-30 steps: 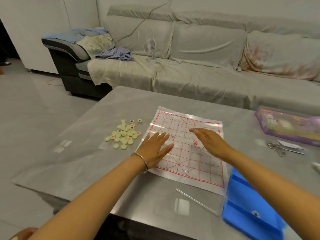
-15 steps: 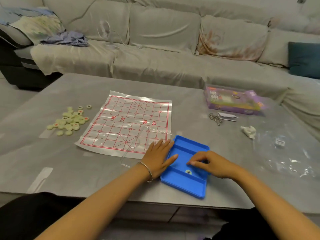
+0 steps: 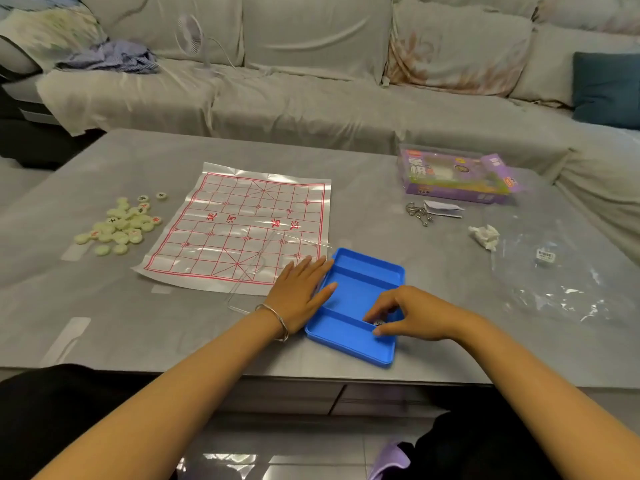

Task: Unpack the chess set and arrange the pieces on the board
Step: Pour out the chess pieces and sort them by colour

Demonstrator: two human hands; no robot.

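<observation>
Two hands at one blue tray [image 3: 349,337], left hand [image 3: 300,292] flat, right hand [image 3: 412,315] fingers seemingly pinching one piece [image 3: 378,322].

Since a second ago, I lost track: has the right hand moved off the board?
Yes. The right hand left the board and now reaches into the blue tray to its right.

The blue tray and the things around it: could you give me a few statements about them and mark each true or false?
1. The left hand lies flat beside the blue tray. True.
2. The chess pieces are lined up on the board. False: they lie heaped on the table, left of the board.
3. The right hand reaches into the tray, fingers at a single piece. True.
4. The purple box sits inside the tray. False: it stands apart, farther back on the table.
</observation>
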